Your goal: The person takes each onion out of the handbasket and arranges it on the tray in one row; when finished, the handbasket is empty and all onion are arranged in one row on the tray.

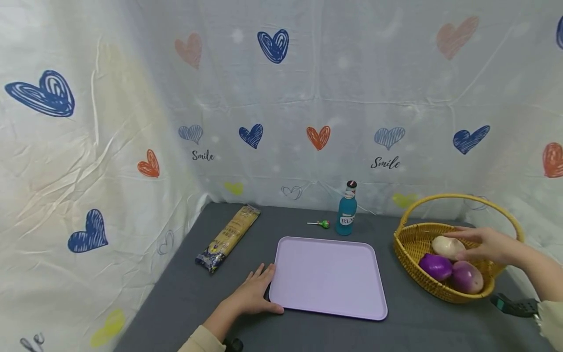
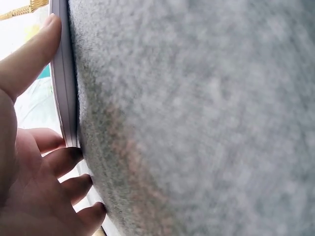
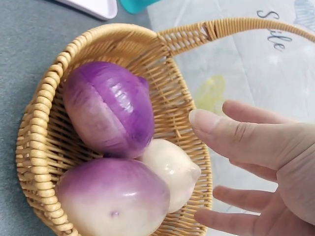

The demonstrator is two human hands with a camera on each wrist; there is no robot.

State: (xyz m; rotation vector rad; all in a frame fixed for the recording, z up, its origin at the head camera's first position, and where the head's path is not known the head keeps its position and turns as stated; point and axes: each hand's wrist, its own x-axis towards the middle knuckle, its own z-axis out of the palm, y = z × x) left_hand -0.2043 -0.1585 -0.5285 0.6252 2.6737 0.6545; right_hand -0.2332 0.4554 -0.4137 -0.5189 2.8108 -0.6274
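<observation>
My left hand (image 1: 255,292) rests at the near left corner of a lilac tray (image 1: 327,278). Its thumb lies against the tray's rim in the left wrist view, and the fingers are spread along the left side. On the right, my right hand (image 1: 490,245) hovers over a yellow wicker basket (image 3: 42,147) with its fingers extended and apart. Nearest to it is a white onion (image 3: 172,169); the right wrist view shows a gap between them. A dark purple onion (image 3: 110,108) and a purple-and-white onion (image 3: 115,194) lie beside it in the basket.
A blue bottle (image 1: 346,210) stands upright behind the tray, with a green lollipop (image 1: 324,224) lying left of it. A yellow packet of noodles (image 1: 228,237) lies at the left of the dark grey table (image 1: 325,337). The basket's handle (image 1: 459,196) arches upward.
</observation>
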